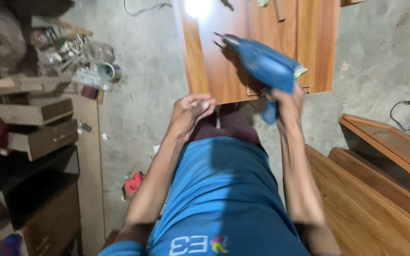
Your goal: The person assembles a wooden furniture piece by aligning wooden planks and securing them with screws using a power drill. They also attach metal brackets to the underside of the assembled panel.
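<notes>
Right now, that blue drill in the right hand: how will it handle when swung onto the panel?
The blue power drill looks rigid and probably front-heavy: its body juts well past the right hand, which grips only the handle. Its bit is thin, so likely to skid on the glossy wood-grain panel. The left hand is off it, giving no extra steadying.

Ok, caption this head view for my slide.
Right hand grips a blue power drill over a wooden panel; left hand at its edge.

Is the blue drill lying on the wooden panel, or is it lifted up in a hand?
Lifted: the right hand grips the blue drill above the wooden panel.
</notes>
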